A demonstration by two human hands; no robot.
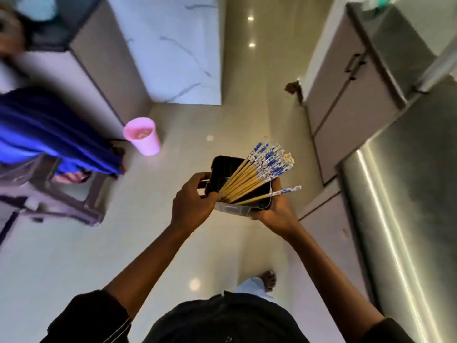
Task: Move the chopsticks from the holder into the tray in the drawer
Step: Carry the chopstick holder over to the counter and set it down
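Note:
I hold a black holder (222, 167) in front of me, above the floor, with both hands. My left hand (193, 201) grips its left side and my right hand (274, 211) grips its lower right corner. Several chopsticks (254, 174) with bamboo shafts and blue-and-white patterned tops stand in the holder, fanning up and to the right. One chopstick (274, 193) leans apart from the bunch, lower and further right. No drawer or tray is in view.
Grey cabinets (346, 95) and a steel counter (400, 184) line the right. A pink bin (143, 136) stands on the glossy floor at left, beside another person in blue (42, 129). A marble wall panel (178, 50) rises ahead. My foot (268, 279) shows below.

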